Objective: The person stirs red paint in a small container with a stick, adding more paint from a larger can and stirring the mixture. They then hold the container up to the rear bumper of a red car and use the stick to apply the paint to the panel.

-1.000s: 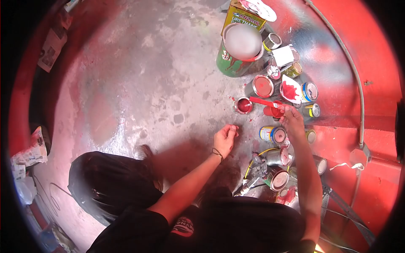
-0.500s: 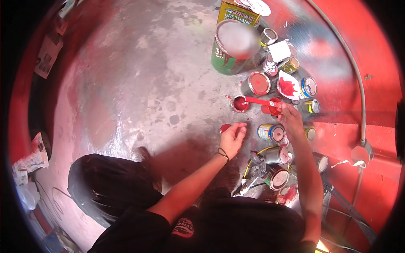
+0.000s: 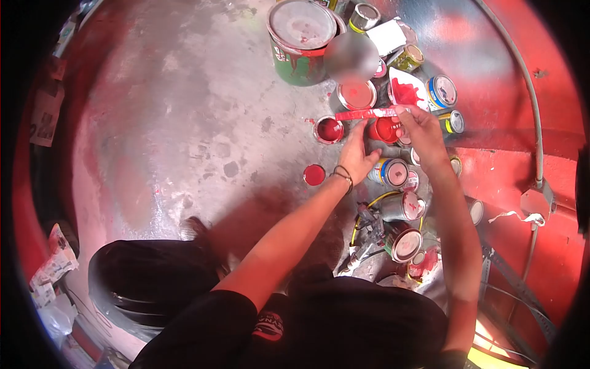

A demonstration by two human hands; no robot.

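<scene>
Our right hand point(image 3: 424, 135) is closed in a pinch, thumb and fingers gripping one end of a flat, red-coated stir stick point(image 3: 369, 114). The stick lies nearly level, its other end at the far right edge of the open paint can point(image 3: 329, 130), our landmark; we cannot tell whether it touches the rim.

Our left hand point(image 3: 355, 154) is released, with fingers extended and thumb spread apart, just right of the open paint can and a little nearer to us. We cannot tell if it touches the red cup point(image 3: 384, 130), which stands to the can's right, between the two hands. A dark bracelet point(image 3: 343, 174) circles the left wrist.

On the stained concrete floor point(image 3: 184, 98), a round red lid point(image 3: 314, 174) lies on our side of the open paint can. Beyond the can stand a can with a reddish top point(image 3: 357, 96) and a large green pail point(image 3: 301, 66). Well to its right rises a red wall point(image 3: 559, 111), with a conduit point(image 3: 527, 80) running along it.
</scene>
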